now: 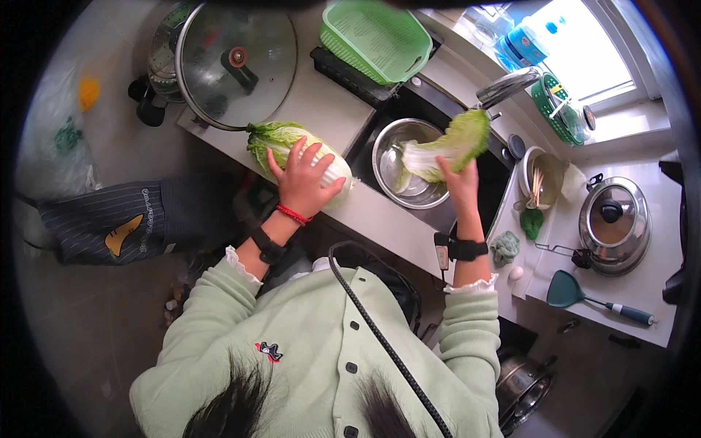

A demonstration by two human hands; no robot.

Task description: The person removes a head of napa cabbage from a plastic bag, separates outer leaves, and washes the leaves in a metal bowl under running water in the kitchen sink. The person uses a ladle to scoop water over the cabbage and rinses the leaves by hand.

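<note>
A head of napa cabbage (274, 139) lies on the white countertop (323, 117). My left hand (306, 178) rests on top of it with the fingers spread. In my right hand (460, 183) is a loose napa cabbage leaf (473, 134), gripped near its white stem part. The leaf is above the right side of a stainless steel bowl (383, 180), which stands in the dark sink (495, 180). Another piece of cabbage leaf (403, 179) lies inside the bowl. The chrome faucet (506, 87) is just behind the leaf.
A large glass lid (257, 44) stands left of the cabbage. Behind the sink is a green plastic basket (378, 41). On the right counter are a lidded pot (613, 224), a green spatula (567, 290), an egg (516, 274) and a cloth (505, 249).
</note>
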